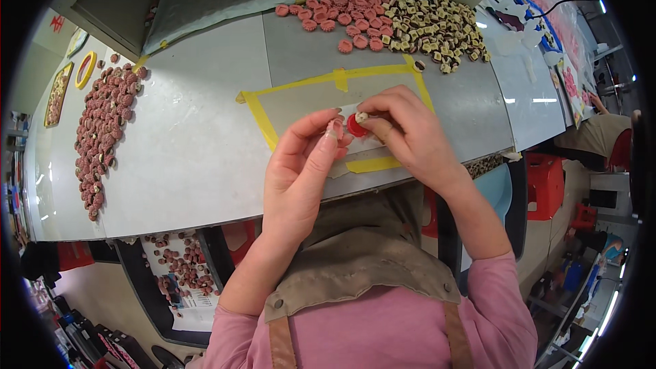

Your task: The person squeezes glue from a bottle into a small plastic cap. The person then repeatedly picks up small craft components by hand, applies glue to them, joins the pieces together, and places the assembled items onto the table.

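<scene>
My left hand (298,171) is closed, pinching a small pink piece (335,127) between thumb and fingertips. My right hand (413,130) is closed too, with a small cream-coloured piece (361,117) at its thumb and fingertips. Right at those fingertips is a small round red object (354,127), perhaps a cap or pot; whether the cream piece touches it I cannot tell. Both hands are close together over a work area bordered by yellow tape (257,119). Beyond them lie a pile of pink scalloped pieces (333,8) and a pile of cream-and-dark pieces (437,31).
A heap of pink-and-dark pieces (106,130) spreads along the left side of the grey table (184,137). Beside it lies a yellow oval ring (85,70). An open drawer (152,301) below holds more pieces. Red stools (544,184) stand at the right, near another person.
</scene>
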Tool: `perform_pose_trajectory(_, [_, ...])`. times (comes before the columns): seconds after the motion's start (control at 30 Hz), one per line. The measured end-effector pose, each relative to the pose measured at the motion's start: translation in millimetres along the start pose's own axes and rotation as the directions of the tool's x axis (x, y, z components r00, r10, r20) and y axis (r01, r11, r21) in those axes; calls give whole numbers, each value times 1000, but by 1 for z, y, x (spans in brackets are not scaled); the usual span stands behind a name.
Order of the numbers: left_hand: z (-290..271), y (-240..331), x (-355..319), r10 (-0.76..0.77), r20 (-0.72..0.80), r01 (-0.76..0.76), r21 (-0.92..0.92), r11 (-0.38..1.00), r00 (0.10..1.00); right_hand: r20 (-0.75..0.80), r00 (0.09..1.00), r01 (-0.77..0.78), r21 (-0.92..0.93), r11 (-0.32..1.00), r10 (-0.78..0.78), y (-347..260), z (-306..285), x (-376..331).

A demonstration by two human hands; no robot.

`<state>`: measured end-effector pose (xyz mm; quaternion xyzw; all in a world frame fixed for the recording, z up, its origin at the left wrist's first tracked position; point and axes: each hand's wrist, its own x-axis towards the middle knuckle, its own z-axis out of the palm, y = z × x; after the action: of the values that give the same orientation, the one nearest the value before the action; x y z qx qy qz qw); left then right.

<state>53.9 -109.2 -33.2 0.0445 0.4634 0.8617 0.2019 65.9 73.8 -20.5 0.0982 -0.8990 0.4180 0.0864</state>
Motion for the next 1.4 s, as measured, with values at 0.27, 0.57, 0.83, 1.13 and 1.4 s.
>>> perform_pose_trajectory(0.27, [9,-2,0,37,53,-40,48,998,998,-70,994,-34,518,855,82,-11,14,-12])
perform_pose_trajectory(0.57, [5,-15,-2,280,97,-295,227,928,955,-288,946,214,218,952,-146,-9,25,-17])
perform_pose_trajectory(0.83, [10,-3,-3,52,169,-78,150,986,984,-180,946,295,142,945,-269,-2,15,-18])
perform_pose_trajectory(1.13, [14,-19,-2,212,188,-271,390,880,959,-300,894,355,22,935,-332,6,30,-20])
perform_pose_trajectory(1.4, [23,10,-2,175,65,-184,505,843,982,-183,937,298,-30,954,-298,-5,-4,-16])
